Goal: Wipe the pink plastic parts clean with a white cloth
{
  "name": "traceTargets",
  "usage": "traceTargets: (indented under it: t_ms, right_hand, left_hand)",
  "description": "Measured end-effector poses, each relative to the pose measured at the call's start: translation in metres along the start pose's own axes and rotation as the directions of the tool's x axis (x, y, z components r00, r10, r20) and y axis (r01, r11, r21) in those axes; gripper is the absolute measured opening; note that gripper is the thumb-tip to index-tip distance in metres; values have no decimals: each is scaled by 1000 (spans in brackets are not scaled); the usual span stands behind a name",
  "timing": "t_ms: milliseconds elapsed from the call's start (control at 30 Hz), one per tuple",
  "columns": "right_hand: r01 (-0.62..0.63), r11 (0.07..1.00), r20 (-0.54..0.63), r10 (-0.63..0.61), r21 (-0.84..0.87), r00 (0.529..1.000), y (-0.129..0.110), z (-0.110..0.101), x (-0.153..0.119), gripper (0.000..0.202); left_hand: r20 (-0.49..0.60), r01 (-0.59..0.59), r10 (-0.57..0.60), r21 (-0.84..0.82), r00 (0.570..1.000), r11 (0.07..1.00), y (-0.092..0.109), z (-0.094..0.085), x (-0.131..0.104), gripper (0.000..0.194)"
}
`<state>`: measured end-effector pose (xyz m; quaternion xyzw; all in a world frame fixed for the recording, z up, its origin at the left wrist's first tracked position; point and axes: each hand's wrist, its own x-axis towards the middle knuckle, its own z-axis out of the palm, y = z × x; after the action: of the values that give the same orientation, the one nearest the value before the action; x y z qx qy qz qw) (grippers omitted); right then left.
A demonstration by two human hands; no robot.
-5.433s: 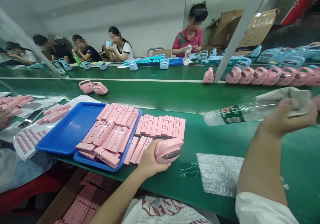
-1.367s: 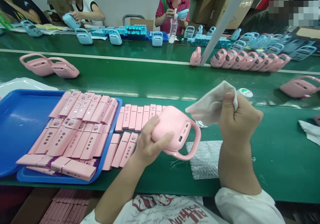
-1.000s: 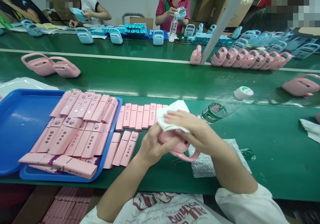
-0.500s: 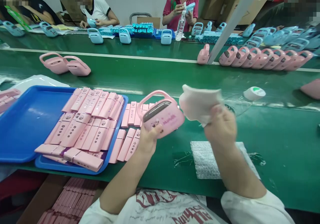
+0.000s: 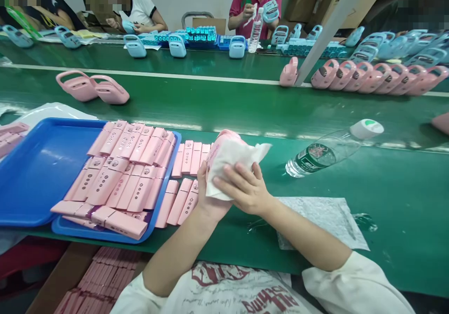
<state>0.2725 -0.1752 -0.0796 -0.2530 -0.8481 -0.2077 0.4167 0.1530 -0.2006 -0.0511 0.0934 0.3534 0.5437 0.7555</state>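
My left hand (image 5: 212, 204) is closed around a pink plastic case (image 5: 229, 135), which is now mostly hidden. Over its face lies a white wipe (image 5: 233, 154), thin and crumpled like tissue or cloth. My right hand (image 5: 250, 190) presses that wipe onto the case, its fingers bent across it. Left of my hands, pink bars (image 5: 108, 183) with dark round marks are piled in a blue tray (image 5: 28, 174). More pink bars (image 5: 180, 199) lie on the green table between the tray and my left hand.
A clear bottle (image 5: 315, 157) lies on its side at right, beyond a bubble-wrap sheet (image 5: 322, 218). Finished-looking pink cases (image 5: 372, 78) line up at the far right; two pink cases (image 5: 93, 87) stand far left. Several co-workers (image 5: 257, 5) handle blue cases across the table.
My right hand has brought the white wipe left onto the pink case. The case has turned, so its printed front is covered. The bottle on its side is now in fuller view.
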Motion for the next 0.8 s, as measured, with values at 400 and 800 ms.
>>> traceTargets:
  t_ms: [400, 800]
  right_hand:
    - [-750, -96, 639, 601, 655, 481, 27, -23, 26, 71]
    - [-730, -329, 709, 642, 599, 292, 21, -31, 29, 58]
  left_hand:
    - [92, 143, -132, -128, 987, 981, -6, 8, 2, 62]
    - [-11, 119, -122, -138, 992, 983, 1, 13, -5, 60]
